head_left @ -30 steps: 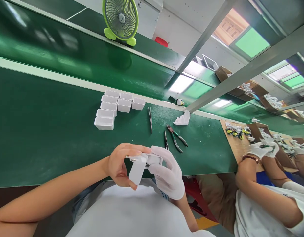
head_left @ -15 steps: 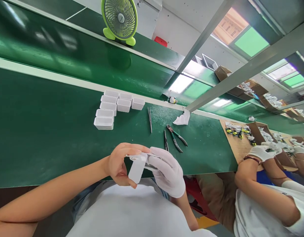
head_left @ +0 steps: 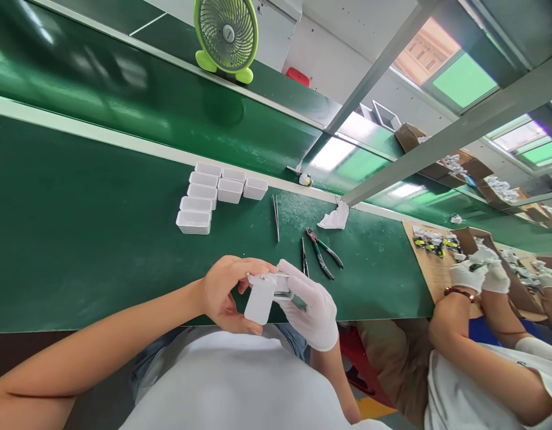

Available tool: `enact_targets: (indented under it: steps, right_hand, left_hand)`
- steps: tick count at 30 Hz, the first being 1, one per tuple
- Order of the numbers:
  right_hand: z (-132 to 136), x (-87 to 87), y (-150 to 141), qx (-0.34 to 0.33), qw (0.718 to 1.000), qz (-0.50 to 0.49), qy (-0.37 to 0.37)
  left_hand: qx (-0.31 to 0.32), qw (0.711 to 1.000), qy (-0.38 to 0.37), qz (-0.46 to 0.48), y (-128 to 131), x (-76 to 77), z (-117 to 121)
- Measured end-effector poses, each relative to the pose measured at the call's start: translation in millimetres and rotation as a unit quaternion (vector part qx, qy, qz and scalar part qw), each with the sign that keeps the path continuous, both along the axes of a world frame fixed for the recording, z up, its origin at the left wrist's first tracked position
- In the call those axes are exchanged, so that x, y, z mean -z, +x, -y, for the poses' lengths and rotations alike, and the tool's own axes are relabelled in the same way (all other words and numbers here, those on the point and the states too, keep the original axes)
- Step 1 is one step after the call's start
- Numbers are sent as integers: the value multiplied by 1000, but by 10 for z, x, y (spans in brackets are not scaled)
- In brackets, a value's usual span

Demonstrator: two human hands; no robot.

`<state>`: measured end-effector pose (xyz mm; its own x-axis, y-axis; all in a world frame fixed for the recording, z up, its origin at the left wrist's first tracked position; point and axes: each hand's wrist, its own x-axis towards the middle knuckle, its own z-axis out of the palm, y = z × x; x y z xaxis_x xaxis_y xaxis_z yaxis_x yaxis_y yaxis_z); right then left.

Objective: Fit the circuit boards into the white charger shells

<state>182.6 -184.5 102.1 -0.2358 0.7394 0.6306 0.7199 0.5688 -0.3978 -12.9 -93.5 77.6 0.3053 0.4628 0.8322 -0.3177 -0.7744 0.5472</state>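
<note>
My bare left hand (head_left: 224, 292) grips a flat white plug cover (head_left: 259, 303) by its edges, with two metal pins at its top. My right hand (head_left: 314, 313), in a white glove, holds a small open white housing (head_left: 282, 285) right beside the cover. The inside of the housing is only partly visible, and I cannot tell whether the two parts touch. Just beyond my right hand, dark tweezers (head_left: 305, 257) lie on the green table (head_left: 101, 239). Farther off are silver tweezers (head_left: 276, 218) and green-handled cutting pliers (head_left: 324, 251).
Several white open boxes (head_left: 194, 222) are grouped toward the back of the table. A crumpled white glove or cloth (head_left: 335, 216) lies by the post. A green fan (head_left: 228, 36) stands on the shelf. At right, a co-worker's gloved hands (head_left: 470, 275) work over cardboard (head_left: 421, 257).
Both hands have shifted slightly in view, the cover moving a little right. My right glove's fingers have moved, showing more of the housing's open side. The camera view has shifted slightly.
</note>
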Motion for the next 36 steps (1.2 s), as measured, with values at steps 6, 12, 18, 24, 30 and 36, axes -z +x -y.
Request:
enact_targets:
  steps: [6, 12, 18, 24, 30, 36]
  right_hand:
    - [1, 99, -9, 7, 1000, -18, -13]
    - [-6, 146, -23, -19, 976, -173, -133]
    - [-52, 14, -28, -27, 995, -41, -86]
    - [-60, -29, -42, -19, 998, -10, -56]
    - [-79, -100, -79, -29, 997, -31, -60]
    - [-81, -117, -77, -20, 996, 36, -78]
  left_hand:
    - [4, 1000, 17, -24, -9, -18, -20]
    - [18, 1000, 13, 1, 3, -6, -44]
    - [5, 1000, -7, -6, 3, 30, -19]
    - [22, 1000, -8, 5, 15, 94, -15]
    - [52, 997, -59, 27, 15, 82, -7]
    - [94, 981, -167, 12, -27, 52, 43]
